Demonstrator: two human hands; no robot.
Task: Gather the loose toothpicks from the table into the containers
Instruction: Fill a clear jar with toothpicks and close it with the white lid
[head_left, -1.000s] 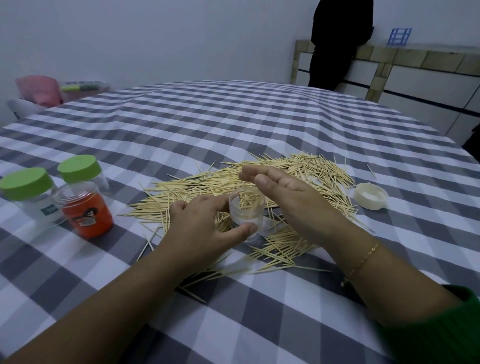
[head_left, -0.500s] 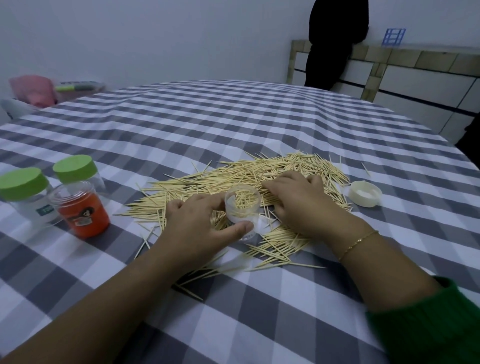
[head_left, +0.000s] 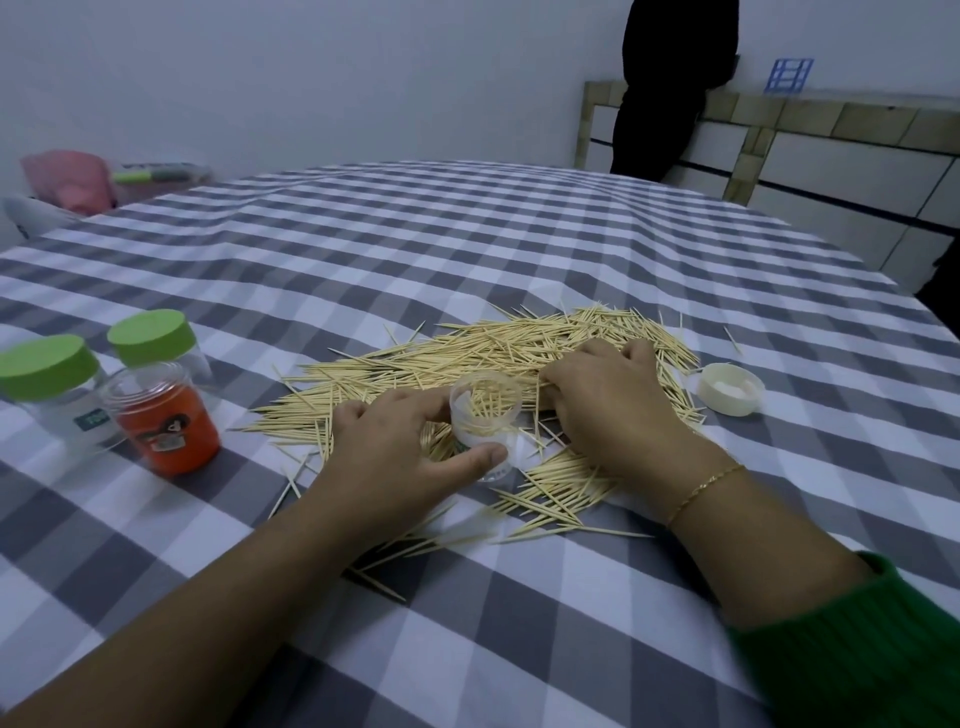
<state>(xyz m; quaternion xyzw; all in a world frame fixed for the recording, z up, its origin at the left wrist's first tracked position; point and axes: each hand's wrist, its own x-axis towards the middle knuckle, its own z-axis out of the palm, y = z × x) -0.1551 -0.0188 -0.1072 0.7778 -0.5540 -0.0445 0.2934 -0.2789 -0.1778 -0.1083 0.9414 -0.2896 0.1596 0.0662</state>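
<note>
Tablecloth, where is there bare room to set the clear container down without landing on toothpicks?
Bare tablecloth lies beyond the toothpick pile, and between the orange jar and the pile's left edge. Crowded: around the clear container held by the left hand, under the right hand, toward the white lid.

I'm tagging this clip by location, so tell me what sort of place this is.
Probably a plain room in a home or a makeshift workroom, not a shop: a large table under a grey and white checked cloth, bare white walls, and a low white tiled counter where a person in black stands.
</note>
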